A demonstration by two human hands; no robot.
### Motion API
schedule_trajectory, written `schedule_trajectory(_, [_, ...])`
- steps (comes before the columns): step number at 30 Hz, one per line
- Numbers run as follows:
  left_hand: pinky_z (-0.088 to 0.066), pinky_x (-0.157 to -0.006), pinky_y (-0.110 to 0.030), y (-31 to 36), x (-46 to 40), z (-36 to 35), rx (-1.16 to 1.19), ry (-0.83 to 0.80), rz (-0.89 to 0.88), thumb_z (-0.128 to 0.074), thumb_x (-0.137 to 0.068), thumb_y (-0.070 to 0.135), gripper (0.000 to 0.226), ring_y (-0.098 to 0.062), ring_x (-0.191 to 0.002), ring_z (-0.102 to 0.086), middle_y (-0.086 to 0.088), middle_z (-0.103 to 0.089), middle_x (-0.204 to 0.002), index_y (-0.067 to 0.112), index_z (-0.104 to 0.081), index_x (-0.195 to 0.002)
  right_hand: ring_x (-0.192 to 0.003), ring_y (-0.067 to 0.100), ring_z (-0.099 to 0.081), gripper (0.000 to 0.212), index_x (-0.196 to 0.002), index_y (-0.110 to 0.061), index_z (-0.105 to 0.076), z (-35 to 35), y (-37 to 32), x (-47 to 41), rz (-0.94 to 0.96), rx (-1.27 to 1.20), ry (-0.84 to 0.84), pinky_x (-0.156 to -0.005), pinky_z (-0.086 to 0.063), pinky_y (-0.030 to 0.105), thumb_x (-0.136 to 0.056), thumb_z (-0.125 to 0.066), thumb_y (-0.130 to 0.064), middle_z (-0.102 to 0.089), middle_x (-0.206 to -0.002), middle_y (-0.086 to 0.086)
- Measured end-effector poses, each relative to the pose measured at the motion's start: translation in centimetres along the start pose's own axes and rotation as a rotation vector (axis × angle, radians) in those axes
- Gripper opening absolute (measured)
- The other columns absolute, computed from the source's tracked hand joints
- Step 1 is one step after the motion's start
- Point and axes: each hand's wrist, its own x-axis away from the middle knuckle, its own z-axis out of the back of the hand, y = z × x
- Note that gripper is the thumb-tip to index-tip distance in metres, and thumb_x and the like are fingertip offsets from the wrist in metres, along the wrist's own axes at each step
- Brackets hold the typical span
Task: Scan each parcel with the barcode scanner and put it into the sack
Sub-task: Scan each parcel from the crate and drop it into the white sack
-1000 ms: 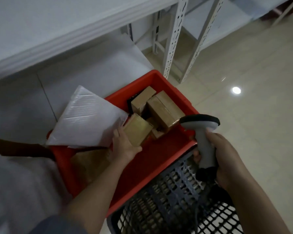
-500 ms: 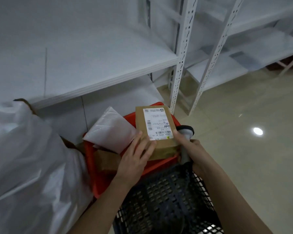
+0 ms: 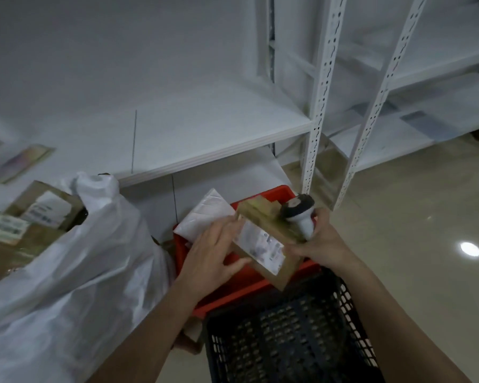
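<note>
A brown cardboard parcel [image 3: 271, 226] with a white shipping label faces up, tilted, above the red bin [image 3: 233, 286]. My left hand [image 3: 213, 252] holds its left edge, thumb underneath and fingers over the top. My right hand [image 3: 322, 243] grips the grey barcode scanner [image 3: 300, 214] and also touches the parcel's right side; the scanner's dark head sits just behind the parcel. The white sack [image 3: 75, 272] stands open at the left with labelled brown parcels [image 3: 43, 208] inside. A white padded mailer [image 3: 208, 217] leans in the red bin.
A black perforated crate [image 3: 288, 327] sits in front of the red bin. White metal shelving [image 3: 205, 134] with slotted uprights [image 3: 318, 106] rises behind. Glossy beige floor [image 3: 426, 230] lies to the right.
The parcel has turned and tilted, its label now slanting right. The scanner head has come up behind the parcel's far edge. The view has lifted, showing more of the sack.
</note>
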Motion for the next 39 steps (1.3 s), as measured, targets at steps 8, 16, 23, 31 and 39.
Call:
schedule_trajectory(8, [-0.021,-0.117,-0.037,-0.8,-2.5,2.1,0.208,-0.780,0.275,-0.079,-0.067,0.044,0.109,-0.013,-0.141,-0.022,0.012,-0.022,-0.153,0.036,-0.011,-0.152,-0.114,0.012,-0.054,0.097,-0.129,-0.039,-0.032,1.5,-4.3,2.0,0.223,0.456,-0.370,-0.096,-0.051,0.037,-0.053,-0.092,-0.037,-0.051,-0.125,-0.008])
schedule_trajectory(16, [-0.054,-0.071,-0.017,-1.1,0.0,1.5,0.567,-0.369,0.832,-0.088,-0.064,0.034,0.042,0.003,-0.085,-0.066,0.016,-0.070,-0.096,0.034,-0.061,-0.096,-0.077,0.019,-0.068,0.032,-0.119,-0.021,-0.054,0.9,-7.0,2.9,0.064,-0.158,-0.003,-0.069,-0.058,0.040,-0.092,-0.068,-0.033,-0.069,-0.101,0.012])
schedule_trajectory(23, [-0.050,-0.049,-0.018,-0.5,0.7,1.0,0.869,0.017,1.262,-0.086,-0.069,0.041,0.035,-0.008,-0.073,-0.071,0.007,-0.076,-0.081,0.018,-0.072,-0.092,-0.052,0.018,-0.058,0.033,-0.120,-0.003,-0.057,1.3,-11.3,5.9,-0.092,-0.516,-0.165,-0.045,-0.049,0.026,-0.098,-0.060,-0.027,-0.060,-0.081,0.013])
schedule_trajectory(31, [-0.047,-0.042,-0.014,-0.6,0.6,1.6,0.931,0.098,1.311,-0.087,-0.068,0.039,0.038,-0.003,-0.059,-0.069,0.008,-0.075,-0.073,0.016,-0.072,-0.095,-0.053,0.017,-0.054,0.037,-0.124,-0.001,-0.053,1.0,-15.0,9.1,0.007,-0.471,-0.200,-0.045,-0.046,0.026,-0.098,-0.059,-0.027,-0.058,-0.095,0.016])
schedule_trajectory(39, [-0.046,-0.039,-0.013,-0.6,1.2,3.5,0.963,0.143,1.282,-0.085,-0.070,0.041,0.032,0.001,-0.054,-0.067,0.014,-0.071,-0.062,0.020,-0.068,-0.088,-0.049,0.016,-0.054,0.034,-0.122,-0.003,-0.055,0.1,-16.8,10.1,0.025,-0.467,-0.225,-0.041,-0.047,0.023,-0.097,-0.059,-0.027,-0.056,-0.099,0.017])
